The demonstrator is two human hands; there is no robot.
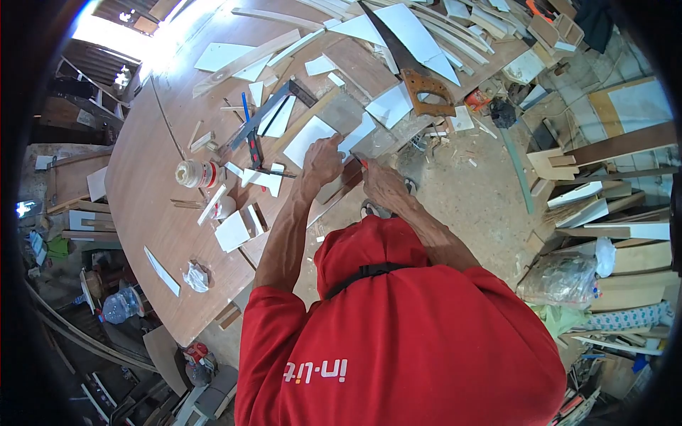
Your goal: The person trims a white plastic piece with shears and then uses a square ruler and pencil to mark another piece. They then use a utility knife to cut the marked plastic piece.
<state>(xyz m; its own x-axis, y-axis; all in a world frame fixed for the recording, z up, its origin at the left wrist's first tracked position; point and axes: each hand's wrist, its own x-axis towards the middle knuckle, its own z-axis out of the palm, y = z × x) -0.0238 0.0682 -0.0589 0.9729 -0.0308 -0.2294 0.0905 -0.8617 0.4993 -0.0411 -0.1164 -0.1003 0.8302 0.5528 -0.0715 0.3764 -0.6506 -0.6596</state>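
While the right hand [383, 186] pinches a small red-ended tool [364, 164] in its curled fingers near the edge of the desk [138, 213], the left hand [324, 160] reaches in with its index finger extended and the others folded. Just ahead of both hands' fingers lies a white board piece [359, 133], the left index fingertip at its side. Beyond it, a handsaw [419, 86] rests among white offcuts.
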